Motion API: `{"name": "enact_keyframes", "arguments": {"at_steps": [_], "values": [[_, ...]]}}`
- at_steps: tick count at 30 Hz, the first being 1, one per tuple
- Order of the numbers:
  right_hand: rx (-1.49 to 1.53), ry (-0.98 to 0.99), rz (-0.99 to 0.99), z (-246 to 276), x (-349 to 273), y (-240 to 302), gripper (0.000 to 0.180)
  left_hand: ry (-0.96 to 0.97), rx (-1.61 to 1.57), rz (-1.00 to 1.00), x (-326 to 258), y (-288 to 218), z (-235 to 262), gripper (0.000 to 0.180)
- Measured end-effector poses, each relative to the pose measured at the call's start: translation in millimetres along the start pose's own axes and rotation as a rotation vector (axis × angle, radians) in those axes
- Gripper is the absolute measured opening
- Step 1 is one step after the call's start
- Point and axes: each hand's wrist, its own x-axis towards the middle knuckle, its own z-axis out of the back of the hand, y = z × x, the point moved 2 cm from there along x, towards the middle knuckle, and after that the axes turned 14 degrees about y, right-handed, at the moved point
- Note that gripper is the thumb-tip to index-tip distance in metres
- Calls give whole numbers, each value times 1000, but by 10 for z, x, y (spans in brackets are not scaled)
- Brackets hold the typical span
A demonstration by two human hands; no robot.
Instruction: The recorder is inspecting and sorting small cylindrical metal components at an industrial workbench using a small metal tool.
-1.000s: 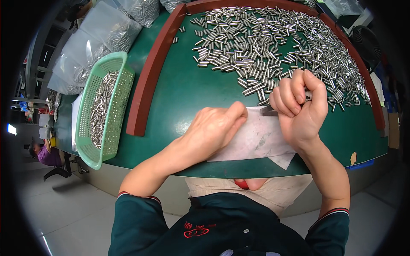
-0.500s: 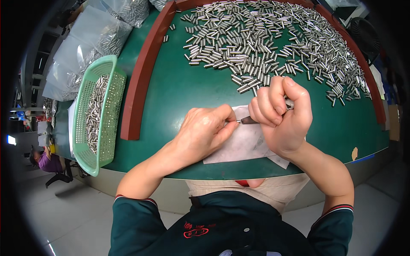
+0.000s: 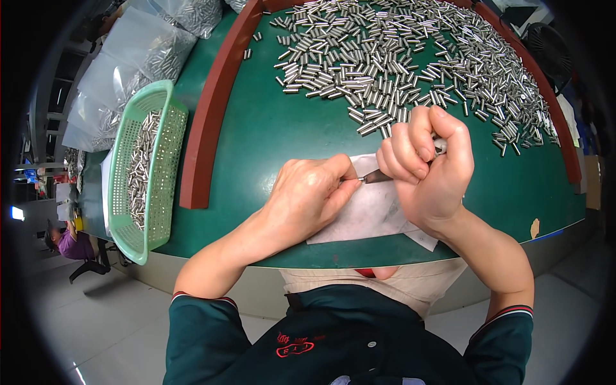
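A green table [image 3: 256, 138] is spread across the scene, bounded at the left, far and right by a red-brown frame [image 3: 213, 112]. Inside it, the far and right part is covered by a loose heap [image 3: 378, 74] of short steel pins, lying at many angles. Beyond the frame, at the far left, clear bags [image 3: 122, 54] are partly filled with similar metal parts. Nearer, just left of the frame, more pins are held in a long, pale green basket [image 3: 165, 186].

At the near edge, a stained whitish sheet [image 3: 375, 215] is laid on the table, partly covered by both hands. The left hand [image 3: 308, 189] is placed over its left part, with thumb and forefinger closed in a pinch. By the right hand [image 3: 428, 167], at the sheet's right side, a dark, tapered tool [image 3: 378, 176] is gripped in a curled fist; its exact kind cannot be told.

Between the hands, above the sheet, a small metal piece [image 3: 362, 180] is pinched in the left fingertips, its body mostly hidden. Its visible end is pointed right, toward the tool's tip, and the two are set roughly in line, left to right. The left hand is the nearer one; whether tip and piece are touching cannot be told.
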Motion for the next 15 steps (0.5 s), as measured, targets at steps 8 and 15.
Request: {"name": "enact_keyframes", "arguments": {"at_steps": [8,15], "values": [[-32,-61,-32,4,8,-3,37,-37,35,-24,-1,0,-27,10],[6,-18,4,5,-1,-29,34,-50,26,-22,-8,-4,-40,11]]}}
